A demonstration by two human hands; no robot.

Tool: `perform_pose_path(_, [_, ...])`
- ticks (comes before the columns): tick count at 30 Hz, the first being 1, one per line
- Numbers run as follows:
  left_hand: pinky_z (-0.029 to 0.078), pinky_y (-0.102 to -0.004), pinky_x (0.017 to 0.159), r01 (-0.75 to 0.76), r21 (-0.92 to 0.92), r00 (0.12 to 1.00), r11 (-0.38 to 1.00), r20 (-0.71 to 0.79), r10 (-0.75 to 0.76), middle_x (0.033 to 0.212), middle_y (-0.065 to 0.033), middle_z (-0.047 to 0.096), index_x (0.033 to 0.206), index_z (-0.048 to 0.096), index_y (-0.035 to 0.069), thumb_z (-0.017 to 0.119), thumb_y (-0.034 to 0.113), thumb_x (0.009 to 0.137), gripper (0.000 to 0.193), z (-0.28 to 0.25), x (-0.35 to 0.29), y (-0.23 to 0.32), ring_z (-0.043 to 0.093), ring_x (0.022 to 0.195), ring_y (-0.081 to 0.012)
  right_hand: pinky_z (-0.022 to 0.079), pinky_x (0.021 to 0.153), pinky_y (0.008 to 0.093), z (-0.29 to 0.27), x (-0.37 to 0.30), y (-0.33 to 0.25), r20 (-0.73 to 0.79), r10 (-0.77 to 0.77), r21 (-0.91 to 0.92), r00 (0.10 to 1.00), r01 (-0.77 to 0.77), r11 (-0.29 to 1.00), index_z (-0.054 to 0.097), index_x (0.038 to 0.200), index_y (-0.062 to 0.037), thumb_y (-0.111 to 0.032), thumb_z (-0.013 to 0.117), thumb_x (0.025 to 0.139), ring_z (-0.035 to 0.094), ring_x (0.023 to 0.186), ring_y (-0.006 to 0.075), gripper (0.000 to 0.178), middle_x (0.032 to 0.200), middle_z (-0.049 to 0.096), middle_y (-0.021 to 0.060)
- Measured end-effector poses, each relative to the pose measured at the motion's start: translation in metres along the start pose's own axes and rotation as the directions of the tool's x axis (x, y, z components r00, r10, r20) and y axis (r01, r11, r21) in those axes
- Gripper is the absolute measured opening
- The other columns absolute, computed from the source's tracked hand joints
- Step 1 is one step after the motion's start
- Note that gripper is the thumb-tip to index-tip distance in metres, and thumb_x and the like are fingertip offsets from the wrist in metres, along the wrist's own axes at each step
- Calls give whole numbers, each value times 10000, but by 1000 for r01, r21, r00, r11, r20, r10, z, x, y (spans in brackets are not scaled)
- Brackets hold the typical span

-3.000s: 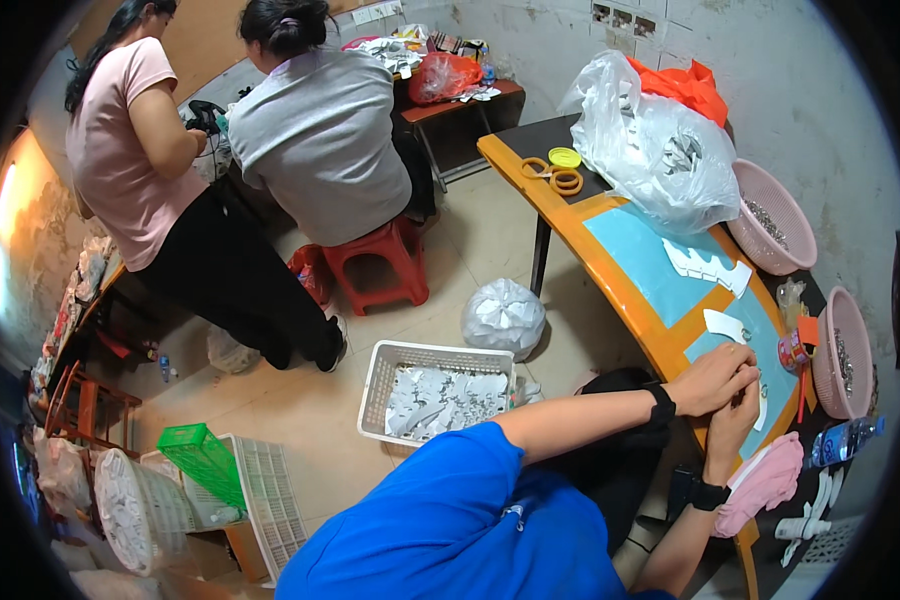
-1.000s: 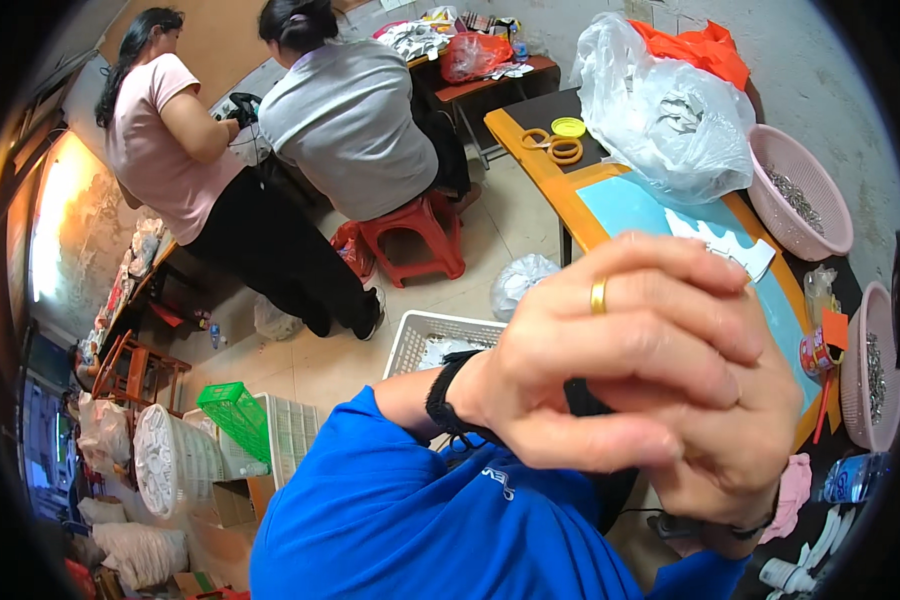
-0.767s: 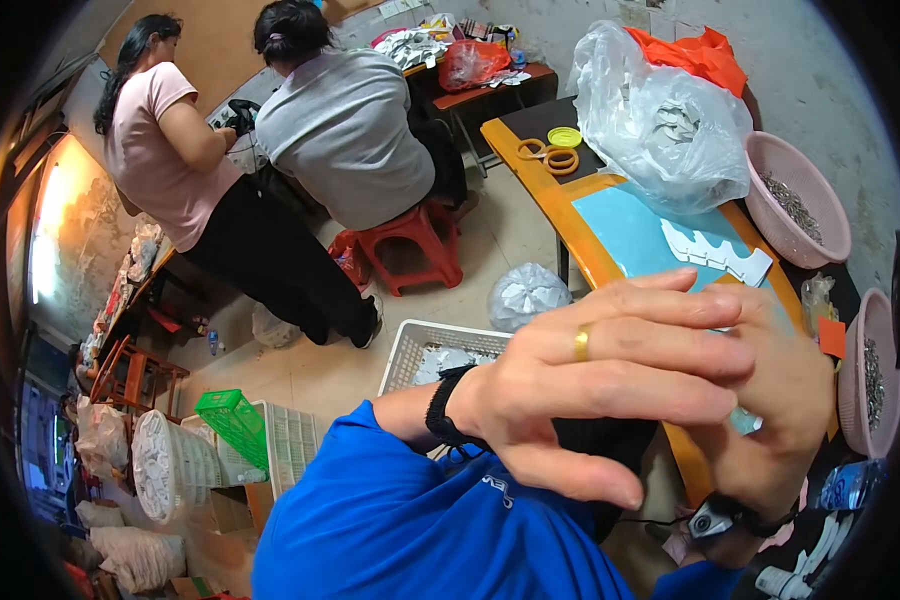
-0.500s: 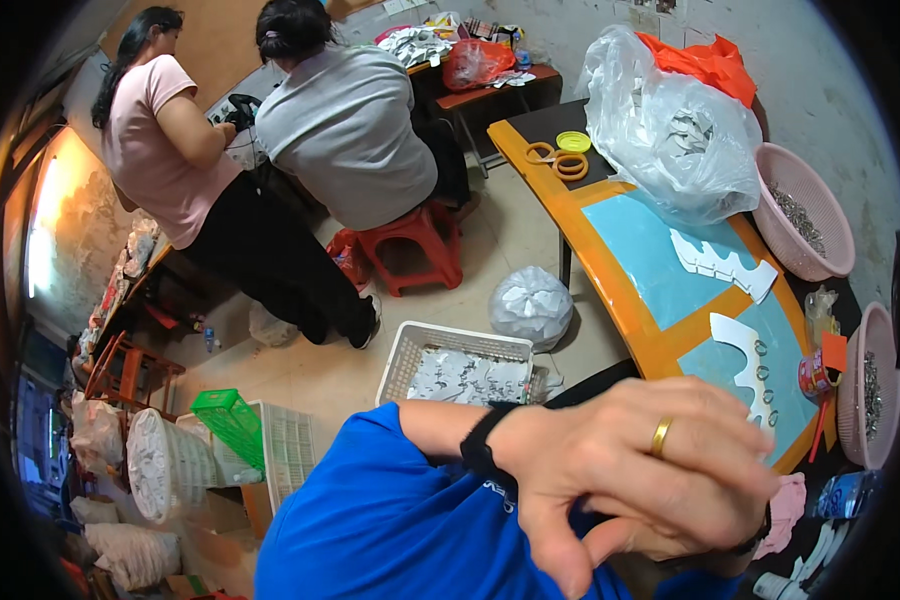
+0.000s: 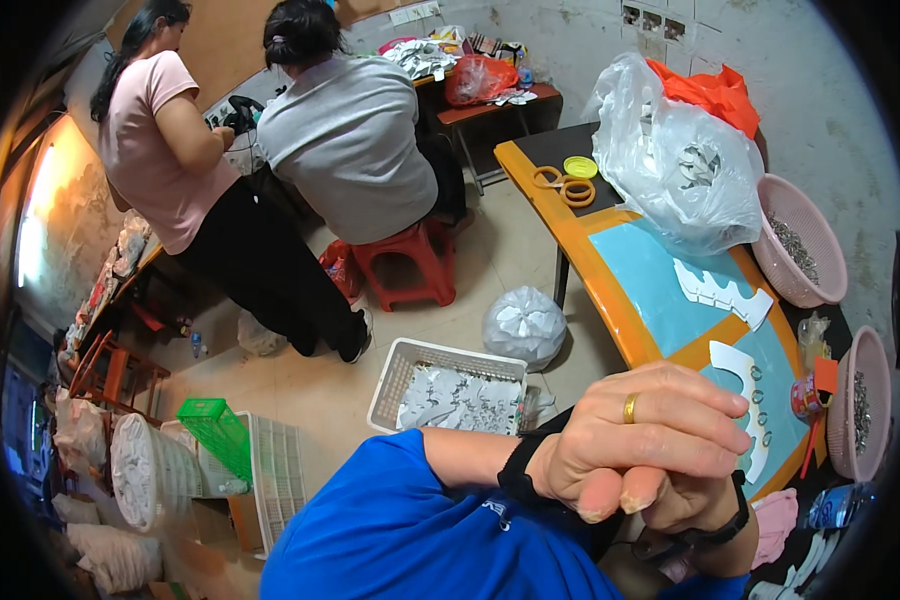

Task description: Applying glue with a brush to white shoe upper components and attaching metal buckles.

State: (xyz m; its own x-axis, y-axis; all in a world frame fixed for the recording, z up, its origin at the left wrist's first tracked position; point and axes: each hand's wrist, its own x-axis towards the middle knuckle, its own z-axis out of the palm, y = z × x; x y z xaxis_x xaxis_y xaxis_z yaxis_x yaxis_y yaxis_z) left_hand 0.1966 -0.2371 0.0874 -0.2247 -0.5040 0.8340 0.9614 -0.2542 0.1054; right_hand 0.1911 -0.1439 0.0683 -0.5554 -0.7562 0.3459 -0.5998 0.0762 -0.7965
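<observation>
My left hand [image 5: 645, 425], with a gold ring and a black wristband, lies folded over my right hand [image 5: 695, 502]. Its fingers wrap across, and two thumb tips sit side by side below them. Most of the right hand is hidden beneath; its wrist wears a black band. Just beyond the hands, a white scalloped strip [image 5: 745, 378] with several small metal rings along its edge lies on a light blue sheet [image 5: 785, 400]. Farther back on another blue sheet [image 5: 635, 275] rests a stack of white scalloped pieces [image 5: 715, 295]. Neither hand touches them.
Orange-handled scissors [image 5: 570, 187], a yellow lid [image 5: 580, 167] and a clear plastic bag [image 5: 675, 160] occupy the table's far end. Pink baskets [image 5: 800, 290] of metal parts stand right. A white crate [image 5: 400, 365] is on the floor. Two people are at the back left.
My hands have come closer together, the left fingers curling over the right hand. The view has shifted slightly. The pieces on the table lie as before.
</observation>
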Motion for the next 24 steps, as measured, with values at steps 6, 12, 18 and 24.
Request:
perform_pose_path(6, [593, -426, 762, 243, 133, 896, 961, 347, -275, 949, -264, 708, 1082, 669, -98, 293, 516, 1089, 720, -30, 18, 19, 727, 893, -371, 540, 792, 420, -12, -18, 1, -34, 73, 27, 997, -72, 997, 700, 1082, -6, -140, 713, 811, 686, 926, 345, 303, 1029, 705, 169])
perform_pose_path(12, [497, -434, 966, 544, 99, 634, 833, 602, -486, 1147, -241, 683, 1336, 563, -108, 368, 408, 1099, 601, -50, 30, 30, 642, 1117, -366, 542, 789, 417, -11, -36, 3, -55, 130, 51, 990, -127, 991, 693, 1091, -5, -155, 701, 824, 688, 920, 341, 306, 1025, 705, 169])
perform_pose_path(18, [507, -427, 934, 447, 94, 684, 890, 605, -408, 1154, -211, 693, 1269, 632, -91, 411, 401, 1088, 570, -48, 20, 29, 672, 1052, -355, 545, 786, 413, -8, -50, 5, -74, 169, 75, 983, -163, 984, 687, 1100, -4, -170, 689, 838, 690, 913, 338, 310, 1022, 704, 169])
perform_pose_path(24, [504, -381, 834, 386, -31, 755, 922, 585, -297, 1038, -143, 696, 1205, 674, -43, 472, 340, 1073, 453, -35, 16, 27, 664, 929, -308, 548, 783, 410, -6, -65, 7, -91, 207, 103, 974, -197, 975, 680, 1109, -3, -186, 677, 851, 692, 906, 334, 316, 1019, 704, 169])
